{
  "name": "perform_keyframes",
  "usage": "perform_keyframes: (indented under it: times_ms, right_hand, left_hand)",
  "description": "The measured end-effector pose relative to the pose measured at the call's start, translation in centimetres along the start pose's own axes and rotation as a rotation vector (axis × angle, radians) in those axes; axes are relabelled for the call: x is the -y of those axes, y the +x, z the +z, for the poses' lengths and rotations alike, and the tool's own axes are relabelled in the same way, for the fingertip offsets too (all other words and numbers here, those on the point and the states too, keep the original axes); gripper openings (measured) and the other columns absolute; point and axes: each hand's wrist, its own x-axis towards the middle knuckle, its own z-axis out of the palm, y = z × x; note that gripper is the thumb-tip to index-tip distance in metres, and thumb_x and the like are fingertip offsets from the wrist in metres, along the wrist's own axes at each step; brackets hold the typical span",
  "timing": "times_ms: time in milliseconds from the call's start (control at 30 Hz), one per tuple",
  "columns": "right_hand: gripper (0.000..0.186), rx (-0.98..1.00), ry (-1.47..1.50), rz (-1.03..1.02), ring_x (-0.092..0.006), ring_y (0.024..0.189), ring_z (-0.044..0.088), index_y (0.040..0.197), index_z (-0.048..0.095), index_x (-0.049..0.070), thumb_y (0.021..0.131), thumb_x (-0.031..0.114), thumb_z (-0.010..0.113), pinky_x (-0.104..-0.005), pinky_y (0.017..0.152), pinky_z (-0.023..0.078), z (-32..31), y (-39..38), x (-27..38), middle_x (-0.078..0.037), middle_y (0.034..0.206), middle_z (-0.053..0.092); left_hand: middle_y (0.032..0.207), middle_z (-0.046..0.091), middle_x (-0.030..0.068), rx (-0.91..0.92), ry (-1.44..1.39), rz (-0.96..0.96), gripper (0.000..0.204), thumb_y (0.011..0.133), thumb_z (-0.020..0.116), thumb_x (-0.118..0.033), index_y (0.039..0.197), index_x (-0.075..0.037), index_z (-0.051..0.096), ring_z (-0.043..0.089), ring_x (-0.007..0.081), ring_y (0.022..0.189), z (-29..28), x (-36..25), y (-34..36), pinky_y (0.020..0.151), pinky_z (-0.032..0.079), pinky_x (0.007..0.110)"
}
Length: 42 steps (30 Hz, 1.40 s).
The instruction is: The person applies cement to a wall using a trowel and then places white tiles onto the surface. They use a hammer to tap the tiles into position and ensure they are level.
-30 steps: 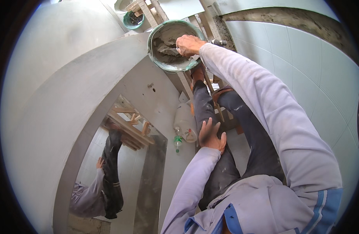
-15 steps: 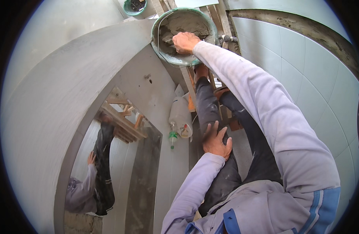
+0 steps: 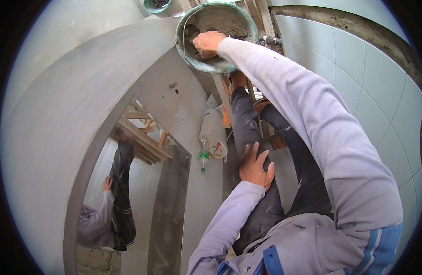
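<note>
High in the view a green bucket [image 3: 241,20] holds grey mortar, its wire handle along the left side. My right hand [image 3: 208,45] is down inside it, fingers closed on a trowel whose blade is mostly hidden now. My left hand [image 3: 256,168] rests open on my dark-trousered leg [image 3: 244,119], fingers spread. My feet are on wooden slats [image 3: 220,89] under the bucket.
A mirror [image 3: 167,206] at left reflects my leg and arm. Near it are a white tank [image 3: 211,126] and green-labelled plastic bottle [image 3: 203,156]. A tiled wall [image 3: 376,91] curves along the right; a small green bucket [image 3: 157,5] sits at top. Pipe fittings [image 3: 273,40] protrude beside the mortar bucket.
My right hand has shifted left and down into the mortar, hiding more of the trowel. The bucket and surroundings sit higher in the picture. My left hand remains on the leg.
</note>
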Motion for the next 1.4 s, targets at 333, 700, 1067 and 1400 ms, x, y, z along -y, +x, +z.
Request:
perform_keyframes:
  times_ms: [333, 700, 1067, 1400]
  right_hand:
    - [0.024, 0.293, 0.361, -0.016, -0.0191, 0.066, 0.065, 0.098, 0.072, 0.009, 0.079, 0.022, 0.066, -0.0347, 0.055, 0.053, -1.8, -2.3, -5.8, -0.007, 0.083, 0.071]
    - [0.041, 0.082, 1.524, -0.152, -0.0088, 0.058, 0.06, 0.125, 0.061, 0.002, 0.088, 0.016, 0.068, -0.022, 0.045, 0.047, -3.6, -29.8, -10.7, -0.01, 0.09, 0.071]
    - [0.05, -0.667, 2.064, -0.578, -0.0122, 0.07, 0.062, 0.132, 0.052, -0.003, 0.089, 0.018, 0.065, -0.0247, 0.053, 0.049, -3.0, -70.4, 3.9, -0.01, 0.093, 0.066]
    - [0.057, -2.388, 1.52, -0.669, -0.0159, 0.06, 0.056, 0.147, 0.031, 0.005, 0.097, 0.018, 0.053, -0.0265, 0.048, 0.044, 6.9, -91.7, 20.5, -0.019, 0.103, 0.061]
  left_hand:
    - [0.141, 0.048, 0.0139, -0.011, 0.076, 0.038, 0.04, 0.072, 0.075, -0.023, 0.111, -0.014, 0.069, 0.041, 0.0386, 0.132, -0.8, -0.2, 0.4, 0.106, 0.035, 0.049]
    - [0.136, 0.052, 0.0152, -0.03, 0.306, 0.187, 0.038, 0.074, 0.073, -0.027, 0.11, -0.016, 0.069, 0.043, 0.0383, 0.13, -1.6, -0.6, 1.1, 0.109, 0.036, 0.045]
    - [0.126, 0.058, 0.0213, 0.228, 0.67, 0.765, 0.055, 0.081, 0.07, -0.037, 0.121, 0.0, 0.06, 0.048, 0.0397, 0.123, -6.6, -5.6, 6.2, 0.107, 0.037, 0.047]
    - [0.116, 0.066, 0.0187, 0.728, 1.086, 0.817, 0.055, 0.081, 0.068, -0.043, 0.12, -0.004, 0.063, 0.063, 0.0335, 0.108, -4.4, -21.6, 6.6, 0.093, 0.049, 0.04]
